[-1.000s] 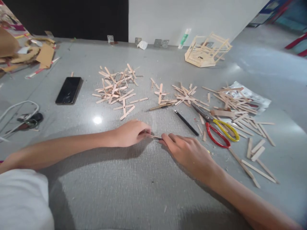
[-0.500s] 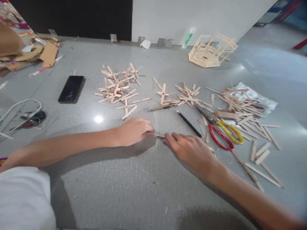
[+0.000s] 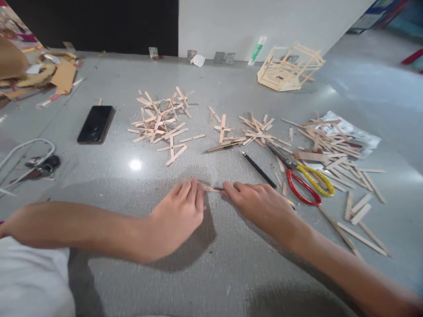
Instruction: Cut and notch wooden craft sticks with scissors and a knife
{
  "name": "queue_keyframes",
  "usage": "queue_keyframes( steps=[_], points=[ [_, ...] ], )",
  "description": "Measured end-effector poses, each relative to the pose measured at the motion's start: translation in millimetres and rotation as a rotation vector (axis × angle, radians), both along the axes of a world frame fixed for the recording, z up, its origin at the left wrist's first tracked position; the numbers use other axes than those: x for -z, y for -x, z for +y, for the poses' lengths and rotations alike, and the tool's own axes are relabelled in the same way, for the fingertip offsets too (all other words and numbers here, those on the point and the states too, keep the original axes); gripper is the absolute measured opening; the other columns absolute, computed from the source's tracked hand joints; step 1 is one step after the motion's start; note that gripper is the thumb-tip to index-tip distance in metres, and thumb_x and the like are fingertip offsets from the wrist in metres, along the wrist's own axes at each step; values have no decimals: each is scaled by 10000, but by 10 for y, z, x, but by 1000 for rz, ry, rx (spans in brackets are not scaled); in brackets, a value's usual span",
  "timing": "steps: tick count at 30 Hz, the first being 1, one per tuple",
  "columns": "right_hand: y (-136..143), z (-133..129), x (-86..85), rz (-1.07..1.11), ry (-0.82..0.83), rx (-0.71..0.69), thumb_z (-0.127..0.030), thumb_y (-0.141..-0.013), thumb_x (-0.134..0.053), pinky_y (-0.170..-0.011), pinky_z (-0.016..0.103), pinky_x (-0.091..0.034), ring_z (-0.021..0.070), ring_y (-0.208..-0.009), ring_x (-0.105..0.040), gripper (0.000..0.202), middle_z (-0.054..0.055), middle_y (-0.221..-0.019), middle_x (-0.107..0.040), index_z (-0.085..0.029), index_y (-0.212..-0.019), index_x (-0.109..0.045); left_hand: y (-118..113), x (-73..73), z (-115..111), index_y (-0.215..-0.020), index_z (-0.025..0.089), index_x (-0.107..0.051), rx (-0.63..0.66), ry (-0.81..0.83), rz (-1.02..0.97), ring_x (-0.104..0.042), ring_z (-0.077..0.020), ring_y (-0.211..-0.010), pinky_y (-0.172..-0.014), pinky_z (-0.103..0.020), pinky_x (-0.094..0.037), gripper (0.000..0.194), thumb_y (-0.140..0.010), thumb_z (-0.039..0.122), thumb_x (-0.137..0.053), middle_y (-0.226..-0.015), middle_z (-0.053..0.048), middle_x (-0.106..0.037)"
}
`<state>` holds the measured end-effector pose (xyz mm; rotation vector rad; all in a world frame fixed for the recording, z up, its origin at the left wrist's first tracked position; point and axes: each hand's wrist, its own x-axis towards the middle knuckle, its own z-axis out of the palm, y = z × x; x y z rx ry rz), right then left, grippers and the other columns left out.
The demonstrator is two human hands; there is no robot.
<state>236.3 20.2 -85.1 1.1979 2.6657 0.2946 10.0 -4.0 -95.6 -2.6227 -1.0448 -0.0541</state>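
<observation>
My left hand is bent over the grey table, its fingertips pressed together on a small wooden stick piece. Facing it from the right, my right hand is closed on a thin dark-tipped tool, whose tip touches the wooden piece between the hands. Most of the tool is hidden under my right fingers. A black pen-like tool lies just beyond my right hand. Scissors with red and yellow handles rest to its right.
Wooden sticks lie in piles at the centre left, centre and right. A stick frame model stands at the back. On the left are a phone, a white cable and cardboard scraps.
My left hand has moved down and turned, its fingers now pointing forward on the wooden piece, more of which shows. My right hand has barely moved. The view has shifted slightly.
</observation>
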Motion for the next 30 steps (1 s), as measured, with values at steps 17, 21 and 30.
queue_keyframes(
  steps=[17,21,30],
  points=[
    [152,40,-110,-63,86,-70,-55,-963,-547,-514,325,-262,187,-600,-684,175,21,-726,-715,-186,-991,-659,-24,265,-136,-1404,-77,-551,32,-2,3,-520,-405,-1390,-1156,-505,-457,501,-950,136,-552,-1468,-291,-529],
    [164,7,-146,-81,96,-60,-48,-962,-533,-510,323,-253,176,-595,-677,183,25,-714,-716,-186,-972,-654,-31,320,-119,-1379,-104,-560,36,16,-90,-506,-422,-1397,-1160,-539,-422,565,-1057,347,-447,-1453,-321,-526],
    [182,-40,-88,-63,36,-84,0,-933,-510,-503,305,-239,180,-556,-654,218,40,-704,-701,-169,-964,-645,-55,347,-110,-1383,-126,-541,56,25,-74,-503,-426,-1397,-1180,-510,-382,535,-1058,287,-440,-1450,-344,-514]
  ],
)
